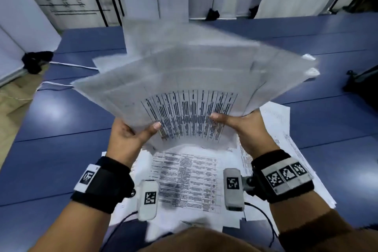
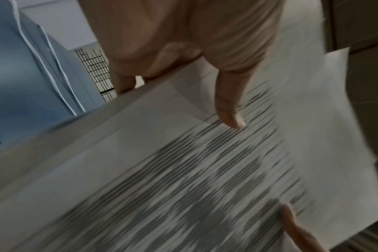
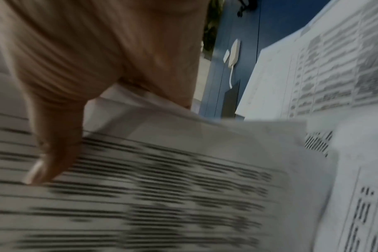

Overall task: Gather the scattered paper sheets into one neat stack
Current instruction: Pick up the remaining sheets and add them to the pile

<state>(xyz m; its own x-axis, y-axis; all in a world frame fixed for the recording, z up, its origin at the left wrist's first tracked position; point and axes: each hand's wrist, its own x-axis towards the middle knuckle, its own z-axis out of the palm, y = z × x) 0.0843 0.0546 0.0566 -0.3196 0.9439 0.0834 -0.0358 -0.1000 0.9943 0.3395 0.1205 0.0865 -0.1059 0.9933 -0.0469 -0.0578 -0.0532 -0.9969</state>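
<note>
Both hands lift a fanned bundle of white printed paper sheets (image 1: 184, 80) above the blue desk (image 1: 61, 159). The left hand (image 1: 126, 139) pinches its near left edge, thumb on top; the right hand (image 1: 245, 129) pinches the near right. More printed sheets (image 1: 188, 180) lie scattered below.

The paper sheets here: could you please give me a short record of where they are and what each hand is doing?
held sheets: fanned bundle of printed sheets, lifted above the table, edges not aligned, blurred
left hand: left hand grips the bundle's near left corner, thumb on top
right hand: right hand grips the near right corner, thumb on top
loose sheets: more printed sheets on the table, overlapping, below the hands
surface: blue table
stack state: not yet neat
</note>
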